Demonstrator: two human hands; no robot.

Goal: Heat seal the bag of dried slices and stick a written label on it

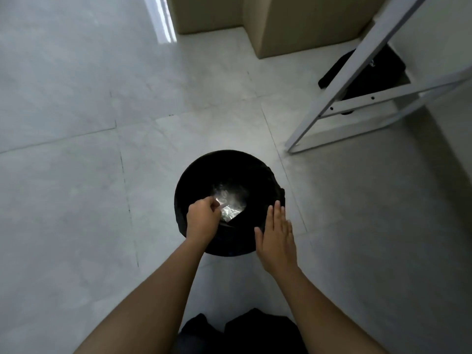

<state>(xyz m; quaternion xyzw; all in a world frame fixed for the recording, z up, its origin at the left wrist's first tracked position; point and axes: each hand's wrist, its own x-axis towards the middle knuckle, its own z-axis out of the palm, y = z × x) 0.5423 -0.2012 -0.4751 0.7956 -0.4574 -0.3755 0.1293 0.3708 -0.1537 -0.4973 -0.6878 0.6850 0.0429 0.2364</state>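
Pale grey tiles cover the floor (76,175), glossy, with thin dark joints and a bright streak of reflected light (163,19) at the far edge. We stand over a round black bin (184,180) that sits on the floor just ahead of our feet, and our dark trousers (242,333) show at the near edge.

Crumpled clear plastic (231,212) lies at the bottom of the bin, catching the light. We cannot tell what it wraps, if anything.

Our left grip (203,218) hangs over the near left part of the bin's mouth, its fingers curled and pinching a small pale strip (224,206) that pokes out towards the middle of the bin. The strip is too small and blurred for us to say what it is.

Our right grip (277,238) is released, fingers straight and close together, palm down over the bin's near right rim. It holds nothing, and we cannot tell whether it touches the rim.

Beyond the bin, two tan cardboard boxes (306,21) stand side by side at the far side of the room. To the right, the slanted white metal legs of a worktop (352,72) rest on the floor, and a black bag-like shape (378,72) lies behind them.
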